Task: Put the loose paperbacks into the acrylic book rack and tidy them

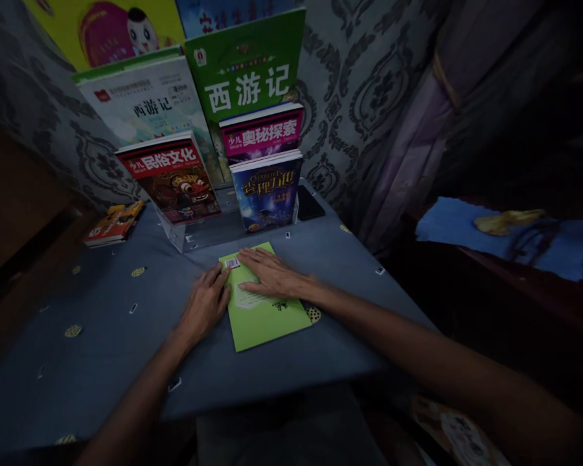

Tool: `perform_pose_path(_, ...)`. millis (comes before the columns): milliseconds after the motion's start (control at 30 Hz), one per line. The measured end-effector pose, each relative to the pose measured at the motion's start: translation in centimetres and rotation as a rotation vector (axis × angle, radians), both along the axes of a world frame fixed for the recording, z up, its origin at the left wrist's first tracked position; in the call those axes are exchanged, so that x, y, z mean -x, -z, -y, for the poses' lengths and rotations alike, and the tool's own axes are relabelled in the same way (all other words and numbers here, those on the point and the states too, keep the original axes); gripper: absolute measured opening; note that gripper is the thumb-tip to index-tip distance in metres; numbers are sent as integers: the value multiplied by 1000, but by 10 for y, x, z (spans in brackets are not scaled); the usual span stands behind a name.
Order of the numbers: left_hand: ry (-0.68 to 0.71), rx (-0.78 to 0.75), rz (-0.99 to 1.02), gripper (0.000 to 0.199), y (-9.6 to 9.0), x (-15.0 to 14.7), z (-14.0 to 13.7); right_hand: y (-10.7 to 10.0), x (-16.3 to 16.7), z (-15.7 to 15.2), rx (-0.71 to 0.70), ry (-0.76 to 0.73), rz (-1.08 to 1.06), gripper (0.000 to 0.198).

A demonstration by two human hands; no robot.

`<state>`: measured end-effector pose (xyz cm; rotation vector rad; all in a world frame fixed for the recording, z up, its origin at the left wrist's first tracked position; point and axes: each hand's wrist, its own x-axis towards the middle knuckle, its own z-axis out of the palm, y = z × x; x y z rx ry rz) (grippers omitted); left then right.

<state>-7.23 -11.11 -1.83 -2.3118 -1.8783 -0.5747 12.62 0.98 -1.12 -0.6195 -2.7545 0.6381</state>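
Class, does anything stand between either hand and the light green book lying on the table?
Nothing visible does. The right hand lies on the light green book, and the left hand is at its left edge. The blue book stands beyond its far edge, clear of both hands.

- Left forearm (148, 378): bare, reaching up and inward from the lower left.
- Left hand (205, 301): palm down, left fingers (212, 274) slightly bent and pointing forward.
- Right forearm (393, 330): bare, slanting in from the lower right.
- Right hand (269, 275): palm down, flattened, right thumb (249, 287) spread.
- Hands near each other, apart.
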Motion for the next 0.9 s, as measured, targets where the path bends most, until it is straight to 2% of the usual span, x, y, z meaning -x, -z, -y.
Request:
perform_pose_path(267,6,-18,-5,41,2,1,0,7,-42,-15,5,116,-37,82)
perform_pose_path(400,-10,-20,-34,39,-3,0,-1,6,-49,-22,51,169,-37,89)
perform_pose_path(467,4,4,-50,40,-8,-2,-6,9,-50,-27,63,171,-69,86)
perform_pose_path(633,61,93,-54,42,-12,-12,-37,16,-53,-41,130,138,-178,58)
perform_pose_path(767,122,131,-2,45,-7,-22,-67,16,-56,-48,223,89,-202,56)
perform_pose_path(900,180,162,41,48,-5,-32,-82,16,-57,-52,254,64,-225,57)
